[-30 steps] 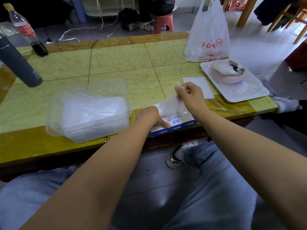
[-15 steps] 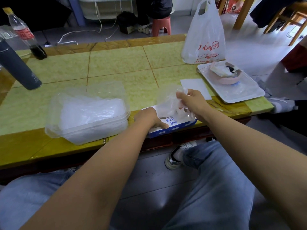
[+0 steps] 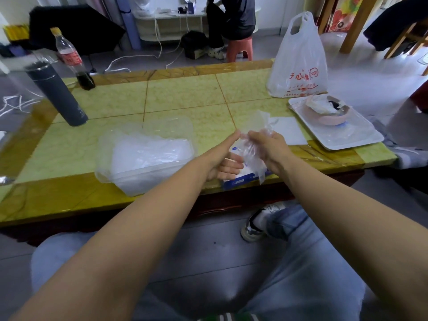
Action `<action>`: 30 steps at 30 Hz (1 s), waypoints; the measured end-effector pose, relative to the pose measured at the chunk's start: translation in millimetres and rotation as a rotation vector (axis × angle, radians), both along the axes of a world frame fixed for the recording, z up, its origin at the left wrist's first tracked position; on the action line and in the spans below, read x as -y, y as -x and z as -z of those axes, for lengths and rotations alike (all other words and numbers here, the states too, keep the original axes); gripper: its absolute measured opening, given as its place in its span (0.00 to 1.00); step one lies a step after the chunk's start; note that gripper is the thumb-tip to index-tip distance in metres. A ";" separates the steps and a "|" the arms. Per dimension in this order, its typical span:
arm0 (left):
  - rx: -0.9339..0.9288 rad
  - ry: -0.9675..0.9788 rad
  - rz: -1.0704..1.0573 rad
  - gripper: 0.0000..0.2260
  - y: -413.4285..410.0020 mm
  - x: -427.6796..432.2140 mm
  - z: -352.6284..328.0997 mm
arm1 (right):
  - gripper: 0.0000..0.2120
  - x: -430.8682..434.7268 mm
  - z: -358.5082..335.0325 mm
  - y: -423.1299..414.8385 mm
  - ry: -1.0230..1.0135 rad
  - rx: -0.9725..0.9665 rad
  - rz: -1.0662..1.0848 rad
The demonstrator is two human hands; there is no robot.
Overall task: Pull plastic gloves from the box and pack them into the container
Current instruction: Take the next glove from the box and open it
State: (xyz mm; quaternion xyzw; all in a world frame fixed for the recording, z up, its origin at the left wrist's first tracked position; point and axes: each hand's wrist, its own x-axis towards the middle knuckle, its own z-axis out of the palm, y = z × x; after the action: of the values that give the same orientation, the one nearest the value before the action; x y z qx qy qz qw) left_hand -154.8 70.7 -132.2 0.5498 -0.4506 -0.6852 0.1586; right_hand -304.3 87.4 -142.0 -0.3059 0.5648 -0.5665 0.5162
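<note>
R hand (image 3: 268, 148) is clutching a crumpled glove (image 3: 253, 156) over the box (image 3: 243, 180), L hand (image 3: 223, 159) is sitting beside it, grip unclear; risk: film prob. springing back out of the container (image 3: 143, 156) left of L hand.

Crumpled clear glove (image 3: 254, 147) above blue-white box (image 3: 240, 180), beside glove-filled container (image 3: 129, 179).

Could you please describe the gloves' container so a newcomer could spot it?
On the green tiled table, look along the near edge, left of the left hand. The container is a clear tub of crumpled clear gloves, unlike the dark flask behind it.
</note>
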 end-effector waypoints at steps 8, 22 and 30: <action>-0.056 0.462 -0.637 0.12 -15.8 -8.7 -6.1 | 0.11 -6.5 -1.7 -23.7 -0.020 -0.114 -0.074; 0.096 0.633 -0.138 0.12 -123.0 -11.7 -38.7 | 0.35 9.0 -31.9 -64.6 -0.045 -0.249 -0.542; -0.040 0.450 -0.014 0.13 -160.5 -18.0 -51.2 | 0.24 24.5 -41.8 -111.3 -0.030 -0.177 -0.683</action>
State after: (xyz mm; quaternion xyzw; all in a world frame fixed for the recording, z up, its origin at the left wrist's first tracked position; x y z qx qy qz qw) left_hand 5.7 88.7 -80.9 0.4899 -0.5852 -0.5770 0.2909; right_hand -193.0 62.9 -100.2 -0.5174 0.4805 -0.3239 0.6296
